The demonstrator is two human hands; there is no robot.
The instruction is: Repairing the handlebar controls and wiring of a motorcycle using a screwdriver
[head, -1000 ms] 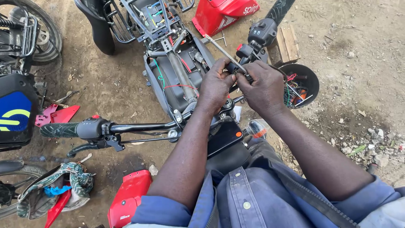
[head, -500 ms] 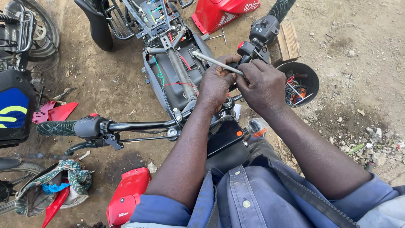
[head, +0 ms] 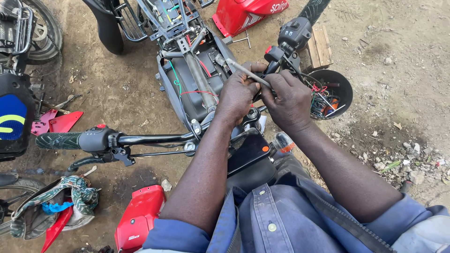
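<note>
Hands at the right end of a stripped motorcycle's handlebar, over bare earth. Left hand point(head: 239, 93) has its fingers curled shut around a slim metal tool point(head: 246, 72), a bright rod that slants up and left out of the grip; whether it is a screwdriver or a key I cannot tell. Right hand point(head: 291, 100) sits just beside it, fingers bent and pinching the same rod near its lower end, close under the right switch housing point(head: 293, 33).

Rod looks light, stiff and smooth, probably slippery if greasy. My guess is that it is best held low on the shank, as both hands do now, since the tip end is thin.

Around them:
- handlebar point(head: 154, 139) runs left to a patterned green grip point(head: 58, 140), with a lever beneath
- black phone-like slab point(head: 248, 150) lies just below the hands
- open frame point(head: 197, 79) shows red and green wires
- black bowl point(head: 344, 86) of loose wires and small parts sits to the right, near the right hand
- red body panels point(head: 140, 218) lie on the ground at several spots
- wooden block point(head: 320, 46) rests by the bowl

Switch housing and cables crowd the working spot; both wrists block a clear look at the rod's lower end.
</note>
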